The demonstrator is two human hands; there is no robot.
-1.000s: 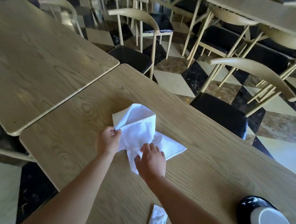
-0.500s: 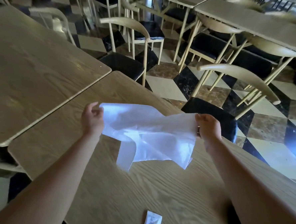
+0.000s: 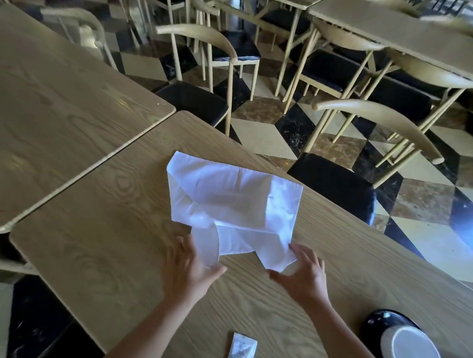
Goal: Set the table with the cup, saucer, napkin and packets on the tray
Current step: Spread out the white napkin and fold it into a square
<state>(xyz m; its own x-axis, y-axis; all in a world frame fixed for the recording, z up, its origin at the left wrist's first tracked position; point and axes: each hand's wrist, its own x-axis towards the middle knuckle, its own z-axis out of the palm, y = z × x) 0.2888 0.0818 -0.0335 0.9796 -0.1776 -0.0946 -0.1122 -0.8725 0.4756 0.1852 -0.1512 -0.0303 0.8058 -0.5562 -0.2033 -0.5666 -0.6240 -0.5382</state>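
A white cloth napkin point(image 3: 234, 203) lies partly spread on the wooden table point(image 3: 102, 226), its near edge rumpled and folded over. My left hand point(image 3: 189, 270) holds the near-left flap between thumb and fingers. The near-right corner is pinched by my right hand point(image 3: 305, 275). A small white packet point(image 3: 239, 356) lies on the table close to me, between my forearms. At the bottom right a white saucer point(image 3: 413, 355) sits on a black tray point(image 3: 379, 321). No cup is in view.
A second wooden table point(image 3: 54, 106) stands edge to edge on the left. Chairs with black seats point(image 3: 337, 182) line the far side, over a checkered floor. More tables and chairs fill the background.
The napkin, held up and stretched in the air half a second ago, now lies on the table. Both hands have come down and closer to me, at its near corners.
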